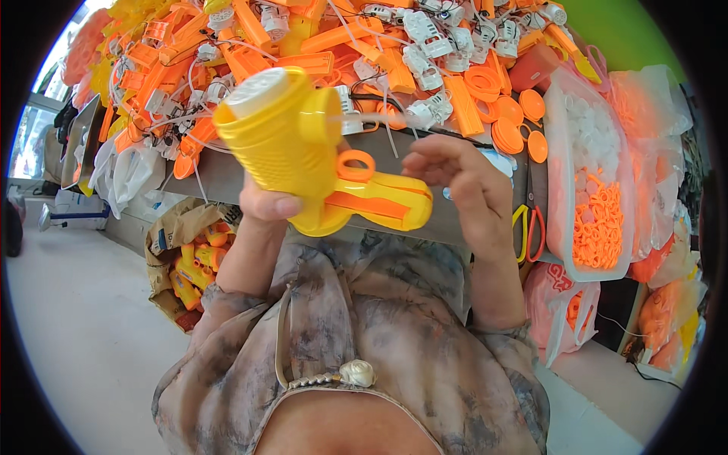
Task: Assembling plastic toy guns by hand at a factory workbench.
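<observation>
Edges/room:
- Table [220, 173], grey: near edge runs just in front of torso; bare strip betw. pile and edge, narrow.
- Floor [76, 303], pale: open stretch, L side, beyond sack.
- Space over near edge: taken up by toy and both hands.

In hand:
- Toy [280, 148], yellow, 1 pc.: held up over table's near edge, in front of torso; round white end tilted up-L, handle pointing R. Orange strip along handle; orange ring [355, 163] at its upper side.
- L hand [265, 201]: closed round toy from below, thumb on near side; other fingers mostly hidden behind.
- R hand [466, 178]: half-open, fingers curled, thumb apart, just R of toy. Pale streak nr fingertips, too blurred to tell if held.

Around/in way:
- Pile [326, 62], orange + white parts w/ wires & tubes: blocks far side, full width L to mid-R.
- Discs [509, 127], orange: stacked loosely at pile's R end.
- Scissors [538, 235], yellow/red handles: R of R hand, handles toward torso.
- Tub [557, 182], clear: R of scissors, bounds R side; white bits [580, 136] far end, small orange pcs [599, 227] near end.
- Pink bag [557, 307]: below tub's near end.
- Clear bags [646, 178]: beyond tub, R.
- White bag [136, 176]: at table's L end.
- Sack [161, 262], brown paper: below table, by L forearm; yellow/orange toys [187, 277] inside.
</observation>
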The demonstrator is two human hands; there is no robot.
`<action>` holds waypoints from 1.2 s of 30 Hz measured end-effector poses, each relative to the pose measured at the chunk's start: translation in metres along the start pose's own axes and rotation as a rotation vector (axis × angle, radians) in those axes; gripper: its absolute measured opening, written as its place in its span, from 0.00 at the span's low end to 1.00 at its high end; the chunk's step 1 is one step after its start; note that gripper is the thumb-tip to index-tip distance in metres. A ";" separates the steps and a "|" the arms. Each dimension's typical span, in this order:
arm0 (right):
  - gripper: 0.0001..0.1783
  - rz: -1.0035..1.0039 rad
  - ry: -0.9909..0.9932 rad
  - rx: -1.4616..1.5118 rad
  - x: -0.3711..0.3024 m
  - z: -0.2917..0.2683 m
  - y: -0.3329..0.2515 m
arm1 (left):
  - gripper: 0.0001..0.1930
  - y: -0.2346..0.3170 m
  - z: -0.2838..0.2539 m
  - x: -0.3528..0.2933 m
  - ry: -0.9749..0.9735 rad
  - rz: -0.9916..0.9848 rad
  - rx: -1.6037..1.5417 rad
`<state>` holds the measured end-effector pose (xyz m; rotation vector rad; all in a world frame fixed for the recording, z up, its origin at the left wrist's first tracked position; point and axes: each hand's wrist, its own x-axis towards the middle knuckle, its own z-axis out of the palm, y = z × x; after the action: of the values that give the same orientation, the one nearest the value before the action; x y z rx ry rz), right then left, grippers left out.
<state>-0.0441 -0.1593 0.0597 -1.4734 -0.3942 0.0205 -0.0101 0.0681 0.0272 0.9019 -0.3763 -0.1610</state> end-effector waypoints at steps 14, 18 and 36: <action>0.37 -0.150 0.145 -0.156 -0.026 0.046 0.020 | 0.49 -0.002 0.001 0.001 -0.156 0.087 -0.063; 0.36 -0.164 0.145 -0.098 -0.019 0.039 0.035 | 0.49 -0.005 0.009 -0.006 0.037 0.078 0.022; 0.43 -0.350 0.057 -0.311 -0.019 0.053 0.015 | 0.46 -0.006 -0.011 0.021 -0.349 0.228 -0.328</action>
<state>-0.0727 -0.1119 0.0429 -1.6871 -0.6250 -0.3756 0.0133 0.0663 0.0212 0.5003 -0.7501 -0.1643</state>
